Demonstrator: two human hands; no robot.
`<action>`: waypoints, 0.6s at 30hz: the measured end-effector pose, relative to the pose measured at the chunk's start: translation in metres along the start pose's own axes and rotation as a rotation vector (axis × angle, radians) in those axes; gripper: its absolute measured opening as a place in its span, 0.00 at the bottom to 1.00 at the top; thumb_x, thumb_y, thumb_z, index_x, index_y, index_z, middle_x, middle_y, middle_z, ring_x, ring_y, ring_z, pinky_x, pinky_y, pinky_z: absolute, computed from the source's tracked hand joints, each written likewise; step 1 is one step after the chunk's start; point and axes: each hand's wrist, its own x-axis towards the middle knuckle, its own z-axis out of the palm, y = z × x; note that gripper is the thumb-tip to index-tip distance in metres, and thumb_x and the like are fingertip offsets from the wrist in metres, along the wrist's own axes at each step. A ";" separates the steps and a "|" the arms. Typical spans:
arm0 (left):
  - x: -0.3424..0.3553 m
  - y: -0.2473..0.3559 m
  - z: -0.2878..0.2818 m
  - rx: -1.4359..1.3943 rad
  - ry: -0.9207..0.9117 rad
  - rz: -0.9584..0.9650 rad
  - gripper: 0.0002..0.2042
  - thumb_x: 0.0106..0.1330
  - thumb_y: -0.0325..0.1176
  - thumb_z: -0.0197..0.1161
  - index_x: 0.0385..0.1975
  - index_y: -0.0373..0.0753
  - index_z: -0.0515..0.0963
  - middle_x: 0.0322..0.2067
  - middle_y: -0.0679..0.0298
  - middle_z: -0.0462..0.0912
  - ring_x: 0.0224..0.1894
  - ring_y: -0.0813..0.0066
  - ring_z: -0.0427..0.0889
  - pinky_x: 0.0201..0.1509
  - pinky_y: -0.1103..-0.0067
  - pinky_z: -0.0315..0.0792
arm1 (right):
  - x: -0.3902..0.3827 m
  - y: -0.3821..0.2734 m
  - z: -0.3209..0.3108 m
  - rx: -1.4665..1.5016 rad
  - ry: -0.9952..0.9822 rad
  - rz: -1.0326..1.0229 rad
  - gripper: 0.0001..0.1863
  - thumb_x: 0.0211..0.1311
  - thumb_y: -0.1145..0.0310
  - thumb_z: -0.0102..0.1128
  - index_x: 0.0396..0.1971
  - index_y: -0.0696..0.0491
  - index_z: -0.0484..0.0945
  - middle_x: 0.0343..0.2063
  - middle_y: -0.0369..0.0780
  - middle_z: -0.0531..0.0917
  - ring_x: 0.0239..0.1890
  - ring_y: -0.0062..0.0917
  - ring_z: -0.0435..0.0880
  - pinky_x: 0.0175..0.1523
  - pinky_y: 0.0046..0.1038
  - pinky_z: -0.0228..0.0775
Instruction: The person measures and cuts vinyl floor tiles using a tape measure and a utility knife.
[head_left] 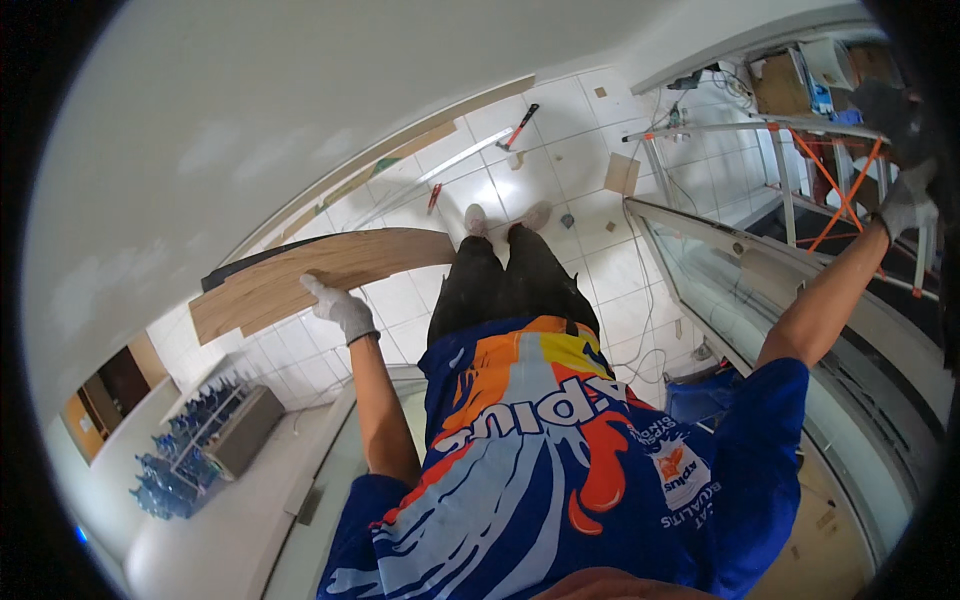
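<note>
My left hand (340, 310), in a pale glove, grips the near edge of a wood-grain plank (270, 290), which has a dark piece (233, 268) behind its far edge. My right hand (905, 200), also gloved, is raised at the far right, closed around something I cannot make out among dark shapes. Beside it stands an aluminium frame with orange cross braces (845, 190), partly hidden by my arm and a glass-paned door (690, 280).
On the tiled floor (590, 270) around my feet lie a hammer (520, 125), a red-handled tool (434, 198), a long metal bar (420, 175), cables and scraps. Several blue water bottles (185, 450) sit at the lower left. Wood strips run along the left wall. Boxes (775, 80) are at the upper right.
</note>
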 end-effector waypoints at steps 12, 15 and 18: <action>0.040 -0.119 0.022 -0.021 0.051 -0.250 0.33 0.67 0.55 0.69 0.52 0.24 0.77 0.47 0.49 0.84 0.41 0.58 0.84 0.45 0.63 0.81 | -0.297 -0.070 -0.113 0.210 -0.567 0.614 0.23 0.70 0.58 0.68 0.48 0.67 0.84 0.36 0.42 0.89 0.32 0.25 0.82 0.41 0.31 0.75; 0.040 -0.149 0.034 0.031 -0.058 -0.328 0.35 0.66 0.56 0.70 0.54 0.25 0.76 0.48 0.50 0.84 0.43 0.57 0.84 0.46 0.64 0.81 | -0.378 -0.088 -0.152 0.291 -0.694 0.547 0.23 0.70 0.60 0.68 0.48 0.69 0.83 0.43 0.41 0.88 0.41 0.21 0.82 0.49 0.29 0.74; 0.053 -0.190 0.022 0.022 -0.119 -0.406 0.36 0.66 0.57 0.70 0.59 0.28 0.73 0.53 0.51 0.81 0.48 0.57 0.83 0.50 0.64 0.81 | -0.423 -0.115 -0.185 0.314 -0.810 0.587 0.23 0.70 0.59 0.68 0.46 0.68 0.83 0.42 0.42 0.88 0.41 0.23 0.81 0.50 0.30 0.74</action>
